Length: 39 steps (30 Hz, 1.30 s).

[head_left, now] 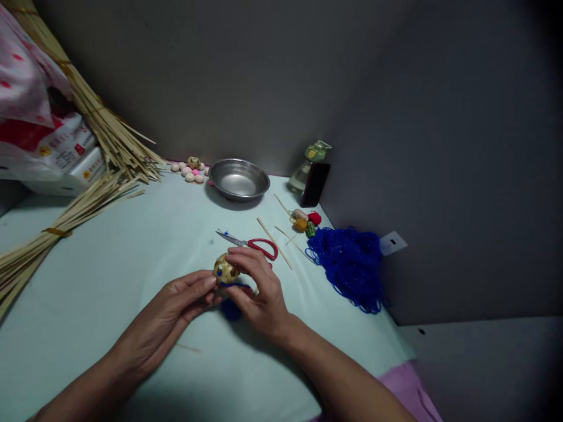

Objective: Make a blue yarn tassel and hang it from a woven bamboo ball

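While a person's two bare hands meet over a table [88, 310] spread with pale green cloth, a woven bamboo egg [226, 269] sits pinched between them, above the middle of the table's near side. The left hand [182, 299] cradles it from the left, its fingers [206, 284] held together and pressed along the egg's lower side. The right hand [259, 296] comes over the top, its fingers [250, 261] curled down and clamped on the weave. A length of blue cord [231, 309] drops from under the egg to the cloth beneath the hands. Just beyond them lie red-handled scissors [264, 249], blades pointing left, with loose bamboo splints [273, 241] to their right. A heap of matching blue cord [349, 266] sits along the right edge, beside small thread balls [305, 223] in red, yellow and green. At the far edge stand a steel bowl [238, 179], a cluster of small pink and cream eggs [187, 172], a green glass bottle [299, 179] and a dark phone [315, 184]. Bundled bamboo strips [44, 252] fan across the left corner.
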{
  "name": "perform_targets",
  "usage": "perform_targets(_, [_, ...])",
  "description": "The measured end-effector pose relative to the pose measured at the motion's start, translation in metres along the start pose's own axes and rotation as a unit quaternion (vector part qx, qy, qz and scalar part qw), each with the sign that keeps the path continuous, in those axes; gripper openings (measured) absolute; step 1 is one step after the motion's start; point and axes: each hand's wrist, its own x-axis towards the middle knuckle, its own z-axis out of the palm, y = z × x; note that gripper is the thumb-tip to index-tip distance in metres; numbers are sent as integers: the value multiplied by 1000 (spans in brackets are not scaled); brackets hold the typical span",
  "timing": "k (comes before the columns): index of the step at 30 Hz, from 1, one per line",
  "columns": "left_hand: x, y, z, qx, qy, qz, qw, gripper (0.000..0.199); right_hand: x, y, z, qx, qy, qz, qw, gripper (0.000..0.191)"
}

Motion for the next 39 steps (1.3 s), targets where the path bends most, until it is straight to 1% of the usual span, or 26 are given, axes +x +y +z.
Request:
perform_targets(6, [2, 1, 1, 6, -10, 2, 1000, 23, 0, 1, 1, 9, 0, 7, 1000, 42])
perform_targets(19, [2, 3, 0, -34, 8, -3, 999, 20, -1, 1, 5, 36, 6, 28, 999, 43])
perform_targets(26, [0, 0, 5, -12, 9, 24, 1000, 22, -1, 1, 6, 67, 4, 54, 996, 43])
perform_targets(29, [-1, -3, 6, 3, 29, 43, 999, 20, -1, 2, 6, 47, 6, 41, 998, 45])
perform_targets(32, [0, -5, 5, 7, 38, 50, 998, 21, -1, 1, 6, 38, -9, 38, 999, 46])
perform_targets(35, [1, -5, 5, 8, 33, 48, 998, 23, 0, -1, 4, 70, -19, 66, 995, 45])
perform_targets(39, [2, -5, 7, 13, 23, 49, 998, 22, 2, -4, 4, 125, -10, 124, 984, 35])
